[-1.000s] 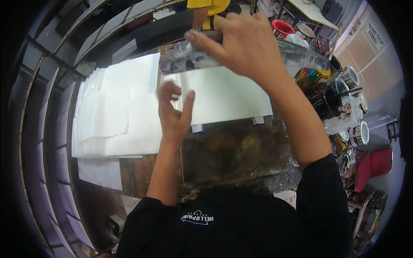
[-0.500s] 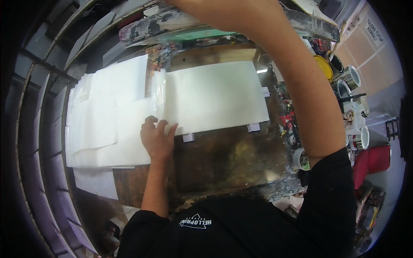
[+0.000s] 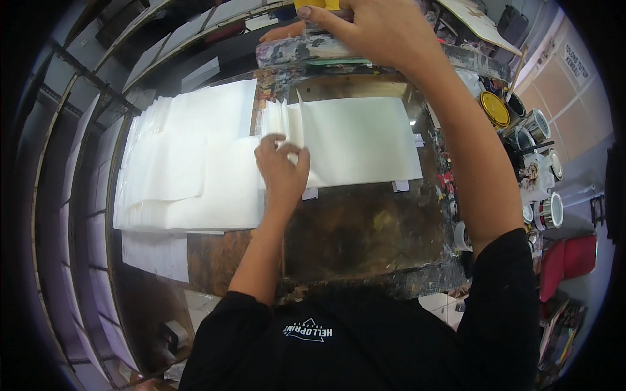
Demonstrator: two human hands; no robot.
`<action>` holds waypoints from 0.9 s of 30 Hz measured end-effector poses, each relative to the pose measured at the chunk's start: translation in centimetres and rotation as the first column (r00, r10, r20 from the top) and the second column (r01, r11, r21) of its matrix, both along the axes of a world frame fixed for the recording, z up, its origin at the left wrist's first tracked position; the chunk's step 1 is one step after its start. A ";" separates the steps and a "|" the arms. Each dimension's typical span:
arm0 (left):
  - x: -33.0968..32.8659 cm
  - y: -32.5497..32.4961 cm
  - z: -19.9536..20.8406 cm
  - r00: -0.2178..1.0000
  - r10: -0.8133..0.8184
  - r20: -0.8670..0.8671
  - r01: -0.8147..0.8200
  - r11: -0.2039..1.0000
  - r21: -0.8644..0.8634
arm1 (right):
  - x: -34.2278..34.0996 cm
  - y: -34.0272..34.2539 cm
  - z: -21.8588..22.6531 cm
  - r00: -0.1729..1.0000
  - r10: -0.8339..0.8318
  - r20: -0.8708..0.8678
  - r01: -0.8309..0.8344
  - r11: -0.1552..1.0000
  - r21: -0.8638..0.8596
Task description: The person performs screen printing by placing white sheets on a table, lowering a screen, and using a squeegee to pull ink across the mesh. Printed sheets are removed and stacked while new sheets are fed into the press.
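Note:
My left hand [image 3: 282, 168] is at the left end of a white sheet [image 3: 365, 140] on the dark, stained board [image 3: 365, 228]. Its curled fingers and thumb are closed on the near part of the sheet's lifted left edge. Beside it, several upturned white edges [image 3: 275, 118] bunch together. My right hand [image 3: 385, 32] is raised at the far side, over a paint-smeared wooden bar [image 3: 345, 49]. Its thumb stretches left below a yellow thing [image 3: 319, 5] cut off by the picture's top. The other fingers are mostly hidden.
A broad pile of white sheets [image 3: 169, 163] covers the left of the table. Small white tabs [image 3: 400, 186] lie by the sheet's near edge. Paint tins [image 3: 536, 125] line the right, near a red chair [image 3: 567, 260]. Metal racks [image 3: 65, 247] stand left. Another hand, seemingly [image 3: 283, 32], shows beyond the bar.
My left hand's fingers have closed in at the sheet's left end, where an edge now stands up. The view has shifted, showing more of my right hand and the yellow thing.

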State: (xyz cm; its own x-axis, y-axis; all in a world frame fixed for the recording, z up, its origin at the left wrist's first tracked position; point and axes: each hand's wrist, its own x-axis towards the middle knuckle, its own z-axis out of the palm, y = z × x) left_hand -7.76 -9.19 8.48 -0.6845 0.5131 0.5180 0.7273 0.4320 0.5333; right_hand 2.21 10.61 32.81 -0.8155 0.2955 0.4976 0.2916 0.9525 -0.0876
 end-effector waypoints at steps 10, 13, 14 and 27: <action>-14.0 -11.1 1.7 0.948 0.262 0.179 -0.272 0.962 0.032 | -0.4 -0.4 -0.1 1.000 -0.004 0.004 0.004 1.000 0.028; -11.3 -8.5 1.8 0.664 0.598 -0.449 -0.666 0.746 0.010 | -0.6 0.3 -0.2 1.000 -0.017 -0.006 0.017 1.000 0.025; -8.8 -5.9 1.1 0.899 0.356 -0.255 -0.365 0.931 0.012 | -0.5 -0.1 0.5 0.999 -0.037 0.031 0.037 0.999 -0.001; 8.4 7.0 -6.4 0.886 -0.462 0.042 0.416 0.752 -0.512 | -0.9 -0.5 3.0 0.992 -0.019 0.126 0.025 0.999 -0.041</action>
State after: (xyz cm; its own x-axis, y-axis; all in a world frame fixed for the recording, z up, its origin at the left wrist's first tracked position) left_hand 0.68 -2.17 2.09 -0.2865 0.9458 0.1532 0.9334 0.2395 0.2671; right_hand 1.35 10.07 35.81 -0.8637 0.3324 0.3788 0.3235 0.9420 -0.0888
